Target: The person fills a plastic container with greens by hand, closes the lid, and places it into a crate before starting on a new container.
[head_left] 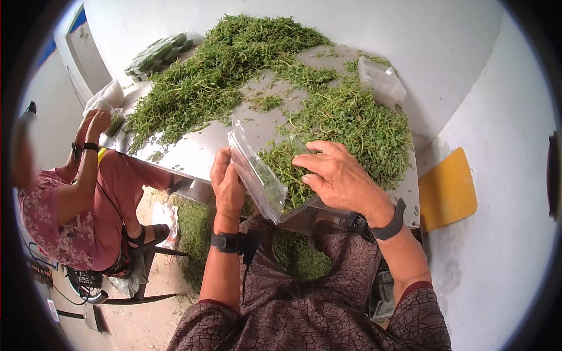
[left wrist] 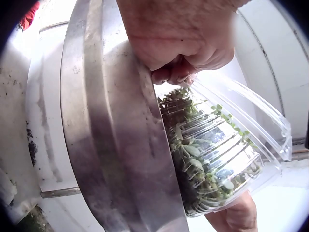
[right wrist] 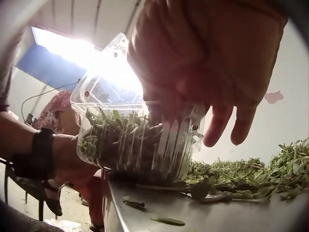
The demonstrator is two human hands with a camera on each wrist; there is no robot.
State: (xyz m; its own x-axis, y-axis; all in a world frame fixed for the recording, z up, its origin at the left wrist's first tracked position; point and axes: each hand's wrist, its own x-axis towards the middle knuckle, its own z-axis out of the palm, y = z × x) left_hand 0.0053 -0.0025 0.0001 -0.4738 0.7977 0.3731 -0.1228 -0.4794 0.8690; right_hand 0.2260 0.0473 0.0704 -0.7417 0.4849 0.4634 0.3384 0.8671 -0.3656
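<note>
A clear hinged plastic box full of green sprigs rests at the metal table's edge, its lid raised. My left hand grips the box's left side with curled fingers, thumb uppermost. In the right wrist view my right hand reaches over the box, some fingers down in the greens inside it, the others extended outside its wall. From the head view, the right hand has its fingers loosely bent above the greens at the box's right side.
Heaps of green sprigs cover much of the metal table. Filled packs lie at the back left, empty clear boxes at the back right. Another person sits at the left. A yellow board leans at the right.
</note>
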